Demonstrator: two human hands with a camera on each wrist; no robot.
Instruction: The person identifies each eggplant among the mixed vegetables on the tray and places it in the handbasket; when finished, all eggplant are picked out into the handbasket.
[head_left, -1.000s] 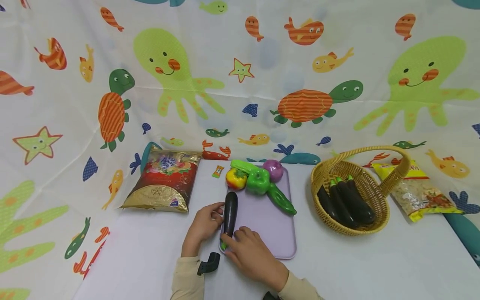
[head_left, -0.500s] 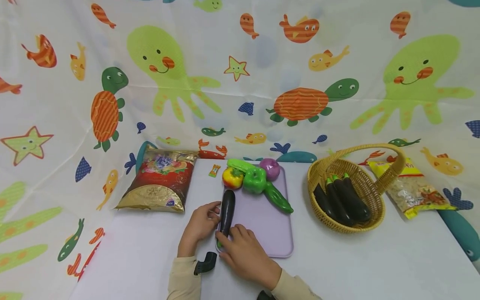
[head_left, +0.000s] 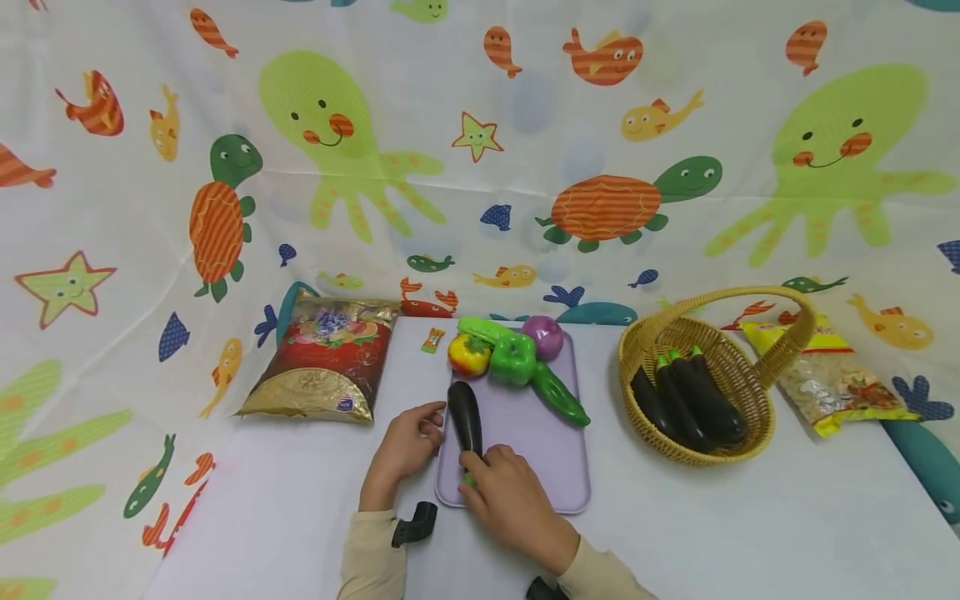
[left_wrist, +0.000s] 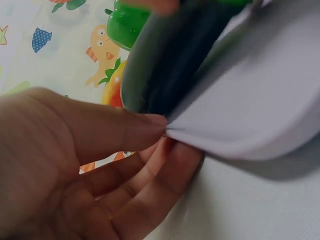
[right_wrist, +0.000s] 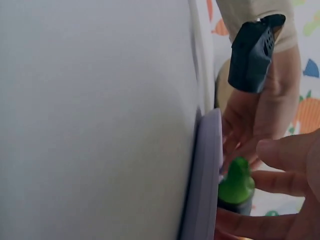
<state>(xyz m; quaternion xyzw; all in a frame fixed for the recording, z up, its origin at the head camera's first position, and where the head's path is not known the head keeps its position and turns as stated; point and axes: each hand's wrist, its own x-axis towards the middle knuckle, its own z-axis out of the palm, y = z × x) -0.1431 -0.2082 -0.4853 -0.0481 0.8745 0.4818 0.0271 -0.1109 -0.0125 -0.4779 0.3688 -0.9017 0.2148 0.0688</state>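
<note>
A dark toy eggplant (head_left: pixel 466 417) lies lengthwise along the left side of a lilac tray (head_left: pixel 536 475), its green stem toward me. My right hand (head_left: pixel 517 504) holds its stem end; the right wrist view shows the fingers around the green stem (right_wrist: pixel 237 182). With thumb and fingertips, my left hand (left_wrist: pixel 110 155) pinches the tray's left rim beside the eggplant. Toward the back of the tray sit a green bell pepper (head_left: pixel 513 359), a red-yellow fruit (head_left: pixel 469 356), a purple round vegetable (head_left: pixel 543 337), a long green pepper (head_left: pixel 560 395) and a light-green vegetable (head_left: pixel 483 329).
A wicker basket (head_left: pixel 637 417) with a tall handle stands to the right, several eggplants (head_left: pixel 693 400) inside. Behind it lies a yellow-edged food bag (head_left: pixel 832 379). A red and gold bag (head_left: pixel 326 358) rests at the left, and a small wrapped candy (head_left: pixel 432 340) lies behind the tray.
My right hand has shifted the eggplant's stem end to the right, so the eggplant now slants the other way, away from the tray's left rim. The left hand stays at the rim.
</note>
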